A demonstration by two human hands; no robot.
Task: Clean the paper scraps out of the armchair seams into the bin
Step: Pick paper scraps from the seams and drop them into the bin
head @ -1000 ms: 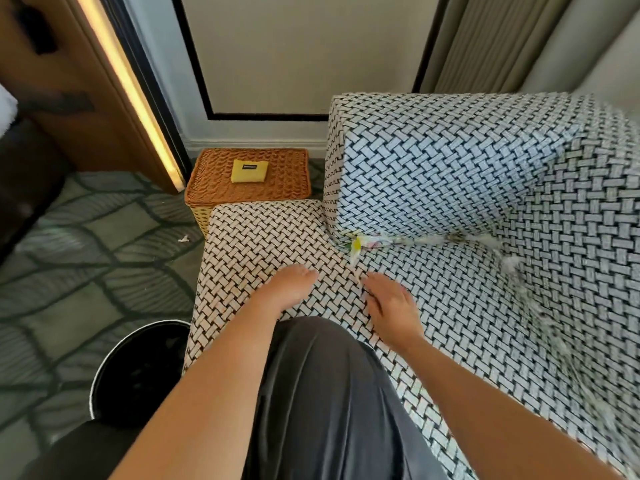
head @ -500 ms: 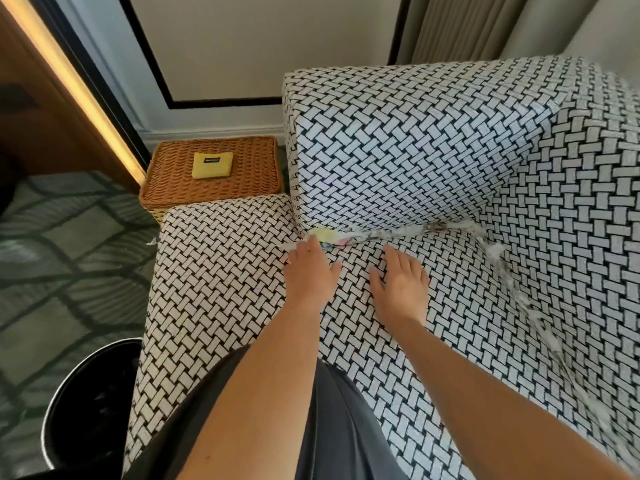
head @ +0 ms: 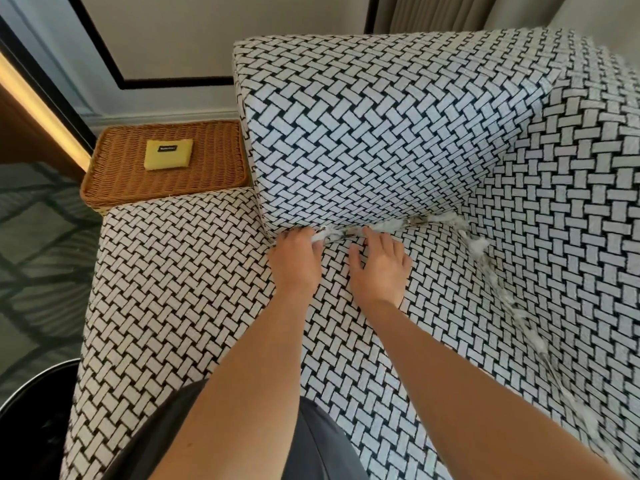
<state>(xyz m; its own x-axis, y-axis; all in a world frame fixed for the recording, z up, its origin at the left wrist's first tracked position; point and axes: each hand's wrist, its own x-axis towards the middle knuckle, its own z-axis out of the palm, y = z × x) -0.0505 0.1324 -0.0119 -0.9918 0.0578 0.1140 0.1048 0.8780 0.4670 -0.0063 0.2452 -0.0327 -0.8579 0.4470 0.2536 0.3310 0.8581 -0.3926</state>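
- Most of the paper scraps (head: pixel 479 244) sit wedged in the seams of the armchair seat (head: pixel 194 278). One line runs along its far edge under the armrest (head: pixel 363 133). Another runs from the far right corner down the right edge against the backrest (head: pixel 571 202).
- Left hand (head: pixel 297 261) reaches the far-edge seam at its left end, fingers curled into the crease. It appears to pinch a white scrap there, likely because that end is nearest the bin.
- Right hand (head: pixel 381 266) lies flat and spread on the seat just beside the left, holding nothing, fingertips touching the seam. My guess is that it presses the cushion down to widen the gap.
- Black bin (head: pixel 31 420) stands on the floor off the seat's near left corner, on the left hand's side, so a short carry should do.
- Judged from the full seams, the job is barely begun.
- Wicker basket (head: pixel 166 164) with a yellow pad (head: pixel 168 154) on it sits beyond the far left corner and is not part of the task.
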